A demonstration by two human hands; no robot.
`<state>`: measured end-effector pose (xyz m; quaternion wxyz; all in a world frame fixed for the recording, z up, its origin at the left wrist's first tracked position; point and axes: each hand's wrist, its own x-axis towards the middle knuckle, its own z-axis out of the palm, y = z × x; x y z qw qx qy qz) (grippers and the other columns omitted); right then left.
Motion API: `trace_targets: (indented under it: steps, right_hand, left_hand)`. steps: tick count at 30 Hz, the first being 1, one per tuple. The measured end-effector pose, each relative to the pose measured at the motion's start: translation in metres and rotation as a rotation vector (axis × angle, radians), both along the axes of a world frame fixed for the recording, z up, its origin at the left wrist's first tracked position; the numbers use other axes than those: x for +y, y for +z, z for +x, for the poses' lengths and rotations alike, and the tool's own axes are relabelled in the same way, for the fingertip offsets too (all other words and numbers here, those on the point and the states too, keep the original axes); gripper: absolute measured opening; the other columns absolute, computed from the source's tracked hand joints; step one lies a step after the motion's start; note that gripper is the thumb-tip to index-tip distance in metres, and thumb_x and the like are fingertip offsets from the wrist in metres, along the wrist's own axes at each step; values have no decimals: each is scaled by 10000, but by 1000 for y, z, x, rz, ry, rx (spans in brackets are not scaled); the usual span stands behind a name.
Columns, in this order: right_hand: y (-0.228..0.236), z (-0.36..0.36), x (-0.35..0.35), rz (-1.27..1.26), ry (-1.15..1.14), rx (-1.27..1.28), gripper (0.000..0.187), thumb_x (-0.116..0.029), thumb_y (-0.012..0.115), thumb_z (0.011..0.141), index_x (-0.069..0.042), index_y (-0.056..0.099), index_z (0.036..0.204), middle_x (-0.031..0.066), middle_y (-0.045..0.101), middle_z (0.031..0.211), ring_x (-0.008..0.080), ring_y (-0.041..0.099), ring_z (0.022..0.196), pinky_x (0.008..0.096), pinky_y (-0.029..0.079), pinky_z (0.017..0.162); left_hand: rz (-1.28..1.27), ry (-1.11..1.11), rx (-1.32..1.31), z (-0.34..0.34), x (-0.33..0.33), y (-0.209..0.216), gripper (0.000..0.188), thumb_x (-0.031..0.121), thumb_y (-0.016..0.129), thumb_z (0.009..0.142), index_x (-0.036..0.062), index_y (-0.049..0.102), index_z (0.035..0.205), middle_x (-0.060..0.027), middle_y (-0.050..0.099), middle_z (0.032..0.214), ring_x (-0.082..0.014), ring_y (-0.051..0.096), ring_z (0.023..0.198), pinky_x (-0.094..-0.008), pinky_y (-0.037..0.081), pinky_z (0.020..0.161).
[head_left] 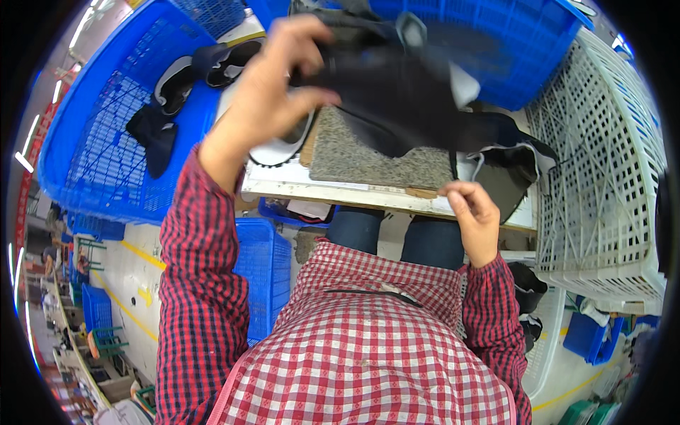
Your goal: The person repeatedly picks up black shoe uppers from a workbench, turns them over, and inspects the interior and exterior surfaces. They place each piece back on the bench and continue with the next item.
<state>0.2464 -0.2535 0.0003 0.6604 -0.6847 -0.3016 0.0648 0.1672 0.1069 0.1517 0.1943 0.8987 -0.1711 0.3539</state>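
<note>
Head view. Left hand (265, 99): raised over the worktop (340, 190), fingers curled and thumb pressing, gripping the upper end of a black fabric piece (400, 92). Right hand (473, 218): sitting at the worktop's near edge, fingers bunched together, pinching a thin black strap or edge that is hanging down from the same piece. Black fabric piece: stretching between the two hands, held up above the worktop rather than lying on it, its grey lining showing near the top.

Grey speckled pad (368, 156): lying on the worktop beneath the lifted piece. White rimmed piece (280, 150): showing under the left wrist, resting on the worktop's left part. Another dark piece with a pale edge (513, 166): lying at the worktop's right end.

Blue crate, left (92, 134): standing beside the worktop, holding several dark pieces with white trim (177, 85). Blue crate, top (524, 49): standing behind the worktop. White lattice crate (602, 184): standing at the right, tilting against the worktop edge. Smaller blue basket (263, 269): sitting on the floor beside the person's knees. Red checked sleeves covering both forearms.
</note>
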Motion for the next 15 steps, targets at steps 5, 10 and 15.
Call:
trace_targets:
  steps: [5,10,15]
  right_hand:
    - [-28,19,1,-112,-58,228,168,20,652,943,26,707,1101,70,735,1011,137,667,967,290,521,829]
    - [-53,15,2,-169,188,85,270,42,672,935,-58,724,1181,94,749,1000,170,702,975,308,542,876]
    - [13,27,-14,-164,-195,52,139,-61,730,976,-2,768,1096,43,743,971,119,690,933,283,563,831]
  left_hand:
    - [-10,20,152,0,-51,-118,616,-159,711,633,53,713,1211,-220,672,1273,-447,615,1233,-459,511,1032]
    - [-363,22,319,-19,-73,-159,549,-182,662,691,56,715,1183,-120,719,1162,-303,684,1091,-370,503,1021]
    - [-638,28,421,-17,-78,-134,593,-162,712,775,16,551,1317,-74,662,1113,-173,669,1097,-318,548,968]
